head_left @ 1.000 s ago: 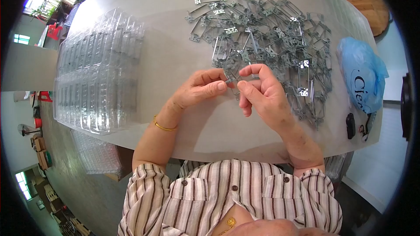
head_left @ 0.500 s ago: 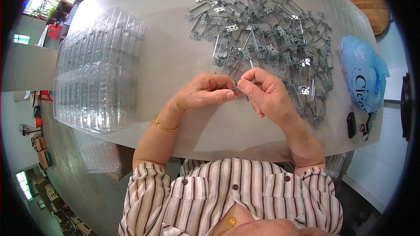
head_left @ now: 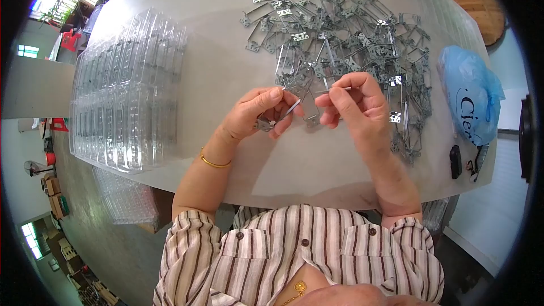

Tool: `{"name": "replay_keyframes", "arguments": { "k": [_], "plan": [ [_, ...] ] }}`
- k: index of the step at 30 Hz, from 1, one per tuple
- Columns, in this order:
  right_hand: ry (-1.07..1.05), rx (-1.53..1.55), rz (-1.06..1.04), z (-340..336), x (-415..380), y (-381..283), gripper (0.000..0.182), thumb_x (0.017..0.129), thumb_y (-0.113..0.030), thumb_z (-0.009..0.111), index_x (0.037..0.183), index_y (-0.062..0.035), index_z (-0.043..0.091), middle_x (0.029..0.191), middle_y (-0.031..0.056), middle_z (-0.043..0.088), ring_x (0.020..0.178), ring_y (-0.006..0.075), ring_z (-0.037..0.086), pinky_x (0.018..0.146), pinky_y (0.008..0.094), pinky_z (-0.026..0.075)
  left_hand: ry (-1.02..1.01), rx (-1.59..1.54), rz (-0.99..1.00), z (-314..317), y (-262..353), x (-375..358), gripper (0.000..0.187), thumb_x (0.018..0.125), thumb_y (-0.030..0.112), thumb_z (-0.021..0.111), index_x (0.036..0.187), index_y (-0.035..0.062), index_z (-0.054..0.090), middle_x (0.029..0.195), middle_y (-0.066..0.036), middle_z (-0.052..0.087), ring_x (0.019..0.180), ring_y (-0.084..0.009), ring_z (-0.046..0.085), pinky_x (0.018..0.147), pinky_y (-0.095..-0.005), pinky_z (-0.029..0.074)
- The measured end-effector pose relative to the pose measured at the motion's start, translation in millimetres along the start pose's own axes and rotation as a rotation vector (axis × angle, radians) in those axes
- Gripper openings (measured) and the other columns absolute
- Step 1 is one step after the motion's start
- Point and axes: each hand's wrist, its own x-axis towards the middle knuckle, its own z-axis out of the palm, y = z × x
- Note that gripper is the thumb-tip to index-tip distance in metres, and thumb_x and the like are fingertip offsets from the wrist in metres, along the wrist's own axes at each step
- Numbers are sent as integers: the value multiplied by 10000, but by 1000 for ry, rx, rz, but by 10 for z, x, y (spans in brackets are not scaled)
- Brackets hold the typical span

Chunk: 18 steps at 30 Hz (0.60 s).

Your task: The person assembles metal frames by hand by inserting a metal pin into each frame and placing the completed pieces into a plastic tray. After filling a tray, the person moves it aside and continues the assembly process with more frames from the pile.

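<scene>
My left hand (head_left: 258, 114) is closed around a metal bracket (head_left: 292, 107), whose thin bar sticks out between the fingers towards the upper right. Just right of it, my right hand (head_left: 354, 105) pinches a small thin metal piece (head_left: 325, 91) between thumb and forefinger. A gap separates the two hands, and a loose bracket (head_left: 311, 118) shows on the table between them. Beyond my hands lies a large heap of grey metal brackets (head_left: 362, 39), spreading to the right.
Stacked clear plastic trays (head_left: 127, 90) stand on the table (head_left: 215, 51) at the left, and more trays (head_left: 126, 195) sit lower beside it. A blue plastic bag (head_left: 470, 96) and a small black object (head_left: 455, 162) are at the right edge.
My hands, close together before, have moved apart. The left has turned, showing the bracket in it; the right has moved slightly up and right with the thin piece.
</scene>
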Motion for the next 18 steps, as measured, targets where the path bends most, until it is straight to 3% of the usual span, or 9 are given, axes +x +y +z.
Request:
{"name": "replay_keyframes", "arguments": {
  "k": [2, 9, 15, 18],
  "plan": [
    [3, -26, -56, 37, -27, 48, 62, 1000, -77, 619, 1035, -37, 588, 919, 95, 728, 673, 85, 665, 598, 224, 544, -8, -66, -3, 17, 15, -19, 569, 1048, 480, 446, 1074, -49, 655, 666, -82, 594, 523, -140, 511, 516, -270, 418],
    [-14, -413, -440, 28, -29, 285, 155, 917, 0, 707, 1038, -22, 613, 903, 86, 731, 704, 109, 706, 576, 251, 561, -27, -80, -7, -10, -5, -10, 551, 1046, 475, 448, 1068, -37, 650, 663, -87, 594, 508, -145, 505, 510, -268, 412],
    [-24, -634, -648, 32, -16, 279, 198, 858, 33, 736, 1005, -48, 631, 879, 97, 721, 669, 154, 705, 556, 277, 544, -46, -80, -1, -18, -17, -6, 545, 1039, 481, 469, 1064, -34, 647, 654, -84, 589, 510, -139, 502, 507, -268, 404],
    [-43, -719, -785, 31, 35, 253, 233, 832, 49, 743, 1008, -55, 630, 882, 89, 718, 672, 173, 699, 538, 281, 543, -13, -66, 9, -14, -23, -11, 513, 1028, 465, 511, 1062, -29, 646, 719, -78, 615, 539, -130, 511, 506, -264, 397]
  ]
}}
